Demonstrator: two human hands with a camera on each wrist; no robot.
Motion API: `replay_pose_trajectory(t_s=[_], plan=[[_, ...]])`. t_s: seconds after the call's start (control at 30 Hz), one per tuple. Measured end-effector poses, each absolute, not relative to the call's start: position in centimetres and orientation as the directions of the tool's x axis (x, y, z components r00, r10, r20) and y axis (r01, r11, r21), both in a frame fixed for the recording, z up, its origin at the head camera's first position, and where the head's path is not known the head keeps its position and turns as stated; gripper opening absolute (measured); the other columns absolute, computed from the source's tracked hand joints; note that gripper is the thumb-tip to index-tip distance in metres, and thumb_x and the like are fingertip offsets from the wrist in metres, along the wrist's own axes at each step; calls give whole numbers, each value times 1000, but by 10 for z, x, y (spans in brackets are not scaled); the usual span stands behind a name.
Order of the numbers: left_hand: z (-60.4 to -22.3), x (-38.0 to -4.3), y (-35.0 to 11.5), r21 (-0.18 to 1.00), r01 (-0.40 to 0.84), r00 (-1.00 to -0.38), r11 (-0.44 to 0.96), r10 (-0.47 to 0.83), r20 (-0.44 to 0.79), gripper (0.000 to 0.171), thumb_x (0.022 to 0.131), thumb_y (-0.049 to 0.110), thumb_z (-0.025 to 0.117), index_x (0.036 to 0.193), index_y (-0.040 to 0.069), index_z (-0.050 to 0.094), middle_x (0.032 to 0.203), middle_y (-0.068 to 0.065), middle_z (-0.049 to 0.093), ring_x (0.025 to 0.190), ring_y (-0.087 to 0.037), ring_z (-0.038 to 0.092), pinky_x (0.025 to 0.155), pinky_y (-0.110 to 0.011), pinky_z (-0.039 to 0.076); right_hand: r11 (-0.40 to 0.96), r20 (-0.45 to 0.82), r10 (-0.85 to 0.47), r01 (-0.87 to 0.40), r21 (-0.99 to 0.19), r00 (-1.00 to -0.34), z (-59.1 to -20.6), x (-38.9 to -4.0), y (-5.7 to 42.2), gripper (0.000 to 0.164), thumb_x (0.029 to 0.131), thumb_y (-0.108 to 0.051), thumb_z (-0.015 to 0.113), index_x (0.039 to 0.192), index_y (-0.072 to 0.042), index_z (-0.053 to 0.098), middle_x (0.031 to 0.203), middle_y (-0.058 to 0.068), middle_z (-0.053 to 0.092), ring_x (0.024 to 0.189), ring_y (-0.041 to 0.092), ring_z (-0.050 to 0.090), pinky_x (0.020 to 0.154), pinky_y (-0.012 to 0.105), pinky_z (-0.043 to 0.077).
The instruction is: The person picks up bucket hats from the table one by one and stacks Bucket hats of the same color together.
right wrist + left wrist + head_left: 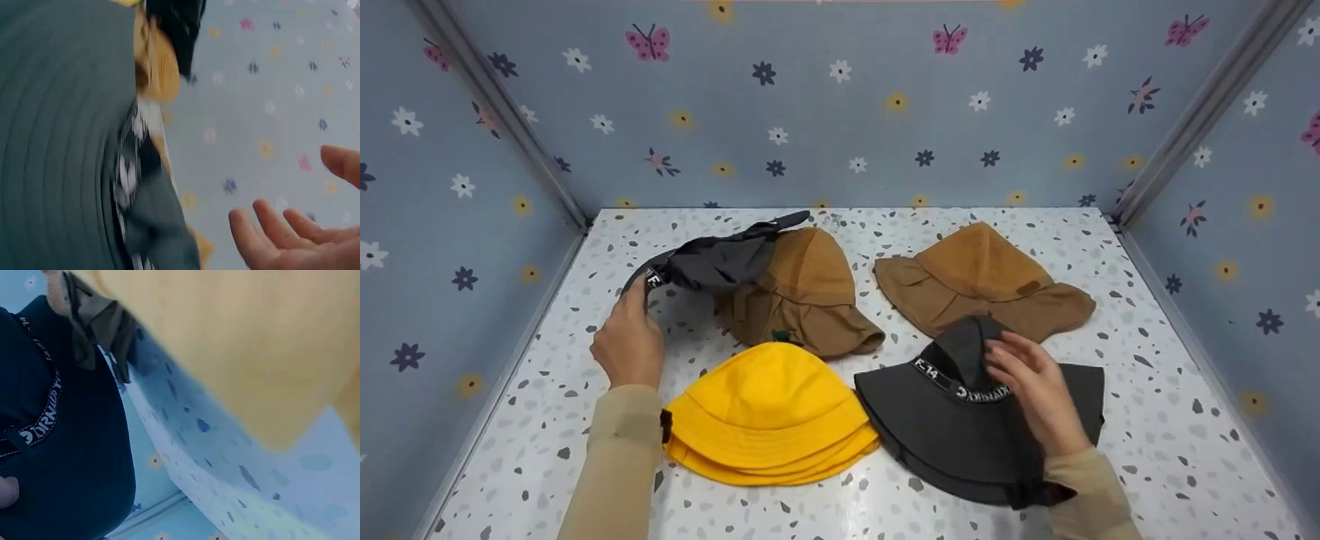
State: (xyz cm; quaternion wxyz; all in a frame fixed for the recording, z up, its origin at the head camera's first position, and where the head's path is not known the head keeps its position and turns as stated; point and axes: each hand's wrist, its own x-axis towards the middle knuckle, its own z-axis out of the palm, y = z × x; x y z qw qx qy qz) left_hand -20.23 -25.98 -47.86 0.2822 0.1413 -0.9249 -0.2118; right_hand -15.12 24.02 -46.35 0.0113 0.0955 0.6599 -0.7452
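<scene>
On the left, my left hand (630, 341) grips the brim of a black bucket hat (720, 262) with a lettered band. That hat is tilted and raised, overlapping a brown bucket hat (814, 274) behind it; in the left wrist view the thumb (8, 492) lies on its dark fabric. My right hand (1035, 382) is over a second black hat (952, 442), which rests brim down on the table with "F-14" on its band. In the right wrist view its fingers (270, 230) are loosely extended, apart from the black hat (56, 140), holding nothing.
A stack of yellow bucket hats (772, 397) sits front and centre, beside the black hat's brim. Another brown hat (982, 277) lies at the back right. The speckled white table (1170, 465) is enclosed by blue flowered panels (840, 105) behind and at both sides.
</scene>
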Motion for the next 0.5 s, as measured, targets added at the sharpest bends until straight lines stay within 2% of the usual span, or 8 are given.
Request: replay_pose_trajectory(t_s=[0.13,0.23,0.37,0.5], plan=[[-474,-202,-251,491,-64,-741,869,-370,560,46,97,-2,52,139,15,57,123,-18,68,64,-47,60,50,-55,45,-318,-243,-99,262,-911,-965,-468,-174,208,46,104,-15,49,144,3,35,128,12,64,116,24,64,100,36,53],[-472,-203,-241,488,9,-703,873,-342,624,42,97,-2,54,136,13,61,122,-18,69,66,-46,63,48,-54,47,-381,-286,-232,358,-853,-930,-471,-189,190,52,107,-26,44,149,0,29,146,22,49,131,34,54,106,40,48],[-467,-202,-228,468,97,-658,879,-296,692,39,96,-3,56,132,11,64,121,-16,70,79,-44,68,51,-55,50,-469,-288,-371,446,-762,-883,-474,-205,173,64,108,-38,37,156,-1,17,160,24,27,146,39,31,114,41,40],[-460,-199,-214,413,167,-606,895,-237,759,42,92,-8,55,128,12,65,121,-12,71,83,-43,69,47,-52,45,-570,-283,-427,498,-654,-859,-473,-215,162,75,105,-47,37,158,-3,8,162,23,22,149,40,23,118,44,34]])
